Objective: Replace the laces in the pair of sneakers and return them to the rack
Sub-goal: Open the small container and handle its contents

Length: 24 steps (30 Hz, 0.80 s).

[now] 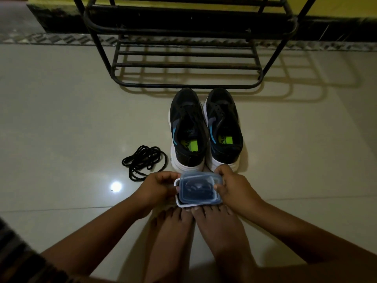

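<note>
Two black sneakers with white soles stand side by side on the floor, heels toward me: the left sneaker (187,129) and the right sneaker (223,127). Neither shows laces. A loose bundle of black laces (143,161) lies on the tiles left of them. In front of the heels, a small clear plastic box with a bluish lid (199,189) holds dark coiled laces. My left hand (159,187) grips its left side and my right hand (234,186) grips its right side, thumb on the lid.
A black metal shoe rack (187,66) stands against the wall just beyond the sneakers, its bottom shelf bare. My bare feet (195,231) rest on the tiles under the box. A light glare (115,186) shines on the floor at left.
</note>
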### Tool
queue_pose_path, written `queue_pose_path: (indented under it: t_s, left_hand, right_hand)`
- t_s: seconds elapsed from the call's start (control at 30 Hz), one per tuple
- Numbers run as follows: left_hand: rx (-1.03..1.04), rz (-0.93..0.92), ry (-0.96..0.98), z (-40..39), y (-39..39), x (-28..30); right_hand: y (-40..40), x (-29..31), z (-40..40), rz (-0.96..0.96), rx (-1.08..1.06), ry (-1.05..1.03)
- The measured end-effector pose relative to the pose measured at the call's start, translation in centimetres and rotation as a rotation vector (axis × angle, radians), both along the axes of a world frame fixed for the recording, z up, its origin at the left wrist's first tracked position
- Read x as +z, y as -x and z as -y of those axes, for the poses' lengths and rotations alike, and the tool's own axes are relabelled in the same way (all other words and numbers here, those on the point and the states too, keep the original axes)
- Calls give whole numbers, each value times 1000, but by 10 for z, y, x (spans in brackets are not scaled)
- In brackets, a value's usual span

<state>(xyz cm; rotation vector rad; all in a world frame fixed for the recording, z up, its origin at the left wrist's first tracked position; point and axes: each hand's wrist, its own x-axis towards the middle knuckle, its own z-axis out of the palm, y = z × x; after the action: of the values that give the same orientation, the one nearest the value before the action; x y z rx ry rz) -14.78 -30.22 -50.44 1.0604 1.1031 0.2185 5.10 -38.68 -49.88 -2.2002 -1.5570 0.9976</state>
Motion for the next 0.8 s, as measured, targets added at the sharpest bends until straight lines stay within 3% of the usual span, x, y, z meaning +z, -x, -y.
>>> queue_pose_path:
  t_s: [0.3, 0.47, 0.63, 0.8]
  left_hand:
    - [-40, -66, -69, 0, 1, 0]
    - [-93, -100, -211, 5, -1, -1]
    - [-241, -289, -532, 7, 0, -3]
    - [-472, -377, -607, 9, -6, 9]
  right_hand:
    - [3, 2, -6, 52, 54, -38]
    - [5, 6, -9, 235, 184, -22]
    - [-3, 13, -10, 241, 381, 102]
    - [-6, 20, -11, 315, 442, 135]
